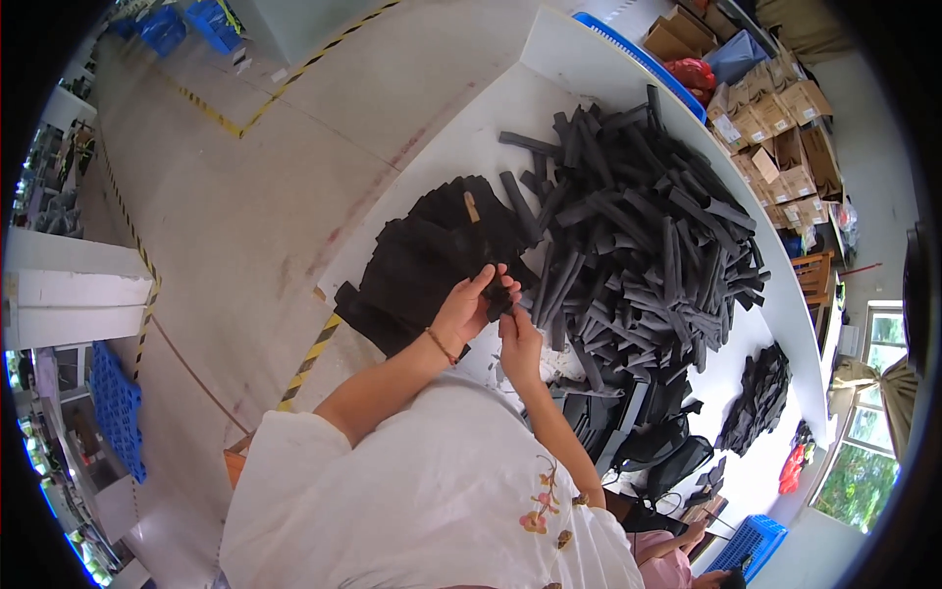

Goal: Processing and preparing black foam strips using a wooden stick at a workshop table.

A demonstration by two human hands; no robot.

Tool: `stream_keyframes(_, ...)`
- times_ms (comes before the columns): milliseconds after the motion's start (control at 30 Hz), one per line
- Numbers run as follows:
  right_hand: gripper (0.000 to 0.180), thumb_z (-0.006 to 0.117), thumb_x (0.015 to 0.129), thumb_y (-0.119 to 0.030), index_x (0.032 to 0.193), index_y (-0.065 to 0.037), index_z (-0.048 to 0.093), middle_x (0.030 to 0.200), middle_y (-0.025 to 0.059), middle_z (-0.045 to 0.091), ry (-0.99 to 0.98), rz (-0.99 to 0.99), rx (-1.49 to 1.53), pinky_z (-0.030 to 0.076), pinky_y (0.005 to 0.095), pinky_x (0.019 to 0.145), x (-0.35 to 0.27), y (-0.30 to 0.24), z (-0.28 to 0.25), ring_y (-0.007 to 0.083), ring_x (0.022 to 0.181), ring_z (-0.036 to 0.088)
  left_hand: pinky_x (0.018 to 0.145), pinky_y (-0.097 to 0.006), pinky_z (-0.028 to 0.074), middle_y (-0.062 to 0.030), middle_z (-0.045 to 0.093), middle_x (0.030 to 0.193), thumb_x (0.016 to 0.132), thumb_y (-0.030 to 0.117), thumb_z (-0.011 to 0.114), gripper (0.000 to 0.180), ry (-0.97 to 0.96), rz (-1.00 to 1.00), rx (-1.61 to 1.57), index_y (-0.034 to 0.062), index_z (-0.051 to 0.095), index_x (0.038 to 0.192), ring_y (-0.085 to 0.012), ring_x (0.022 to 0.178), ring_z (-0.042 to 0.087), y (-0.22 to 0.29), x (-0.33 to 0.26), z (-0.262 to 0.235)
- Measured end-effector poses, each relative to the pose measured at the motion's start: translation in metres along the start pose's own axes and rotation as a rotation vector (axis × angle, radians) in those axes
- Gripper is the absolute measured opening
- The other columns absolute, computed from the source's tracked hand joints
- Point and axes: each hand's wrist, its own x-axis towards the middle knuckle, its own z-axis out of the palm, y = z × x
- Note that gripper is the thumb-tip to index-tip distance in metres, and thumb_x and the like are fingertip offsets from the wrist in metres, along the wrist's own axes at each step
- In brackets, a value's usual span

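Note:
My left hand (469, 312) is closed round a small dark piece (499, 300) at the table's near side. My right hand (520, 346) pinches the lower end of that piece; its exact kind is too dark to make out. Just beyond my hands lies a fanned stack of flat black pieces (417, 260). Over the stack shows a slim tan-ended stick (472, 207); whether it joins the piece in my hands I cannot tell. A large heap of black foam-like tubes (638, 236) rises to the right of my hands.
The white table (471, 128) has a raised rim. Black bags (653, 442) and a smaller black pile (758, 398) are to the right. A co-worker in pink (662, 560) sits near a blue basket (756, 540). Cardboard boxes (775, 118) stand beyond the table.

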Motion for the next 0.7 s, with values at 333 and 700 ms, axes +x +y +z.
stream_keyframes(333,0.017,0.05,0.094,-0.012,0.104,-0.001,0.059,0.062,0.0137,0.055,-0.011,0.069,-0.15,0.043,0.0343,0.052,-0.034,0.003,-0.009,0.0245,0.052,0.052,0.064,-0.034,0.052,-0.0072,0.063,0.078,0.087,0.019,0.067,0.018,0.207,0.147,0.036,0.0031,0.062,0.095,-0.0189,0.069,0.061,0.008,0.008,0.024)
stream_keyframes(700,0.016,0.059,0.091,-0.017,0.093,-0.002,0.064,0.064,-0.0031,0.055,-0.526,0.421,0.057,0.039,0.0254,0.052,-0.121,-0.003,-0.116,0.0073,0.056,0.047,0.036,-0.024,0.02,0.0032,0.04,0.049,0.084,0.024,0.07,0.022,0.341,0.601,0.186,0.0052,0.06,0.079,-0.0061,0.036,0.029,0.097,0.059,0.004)
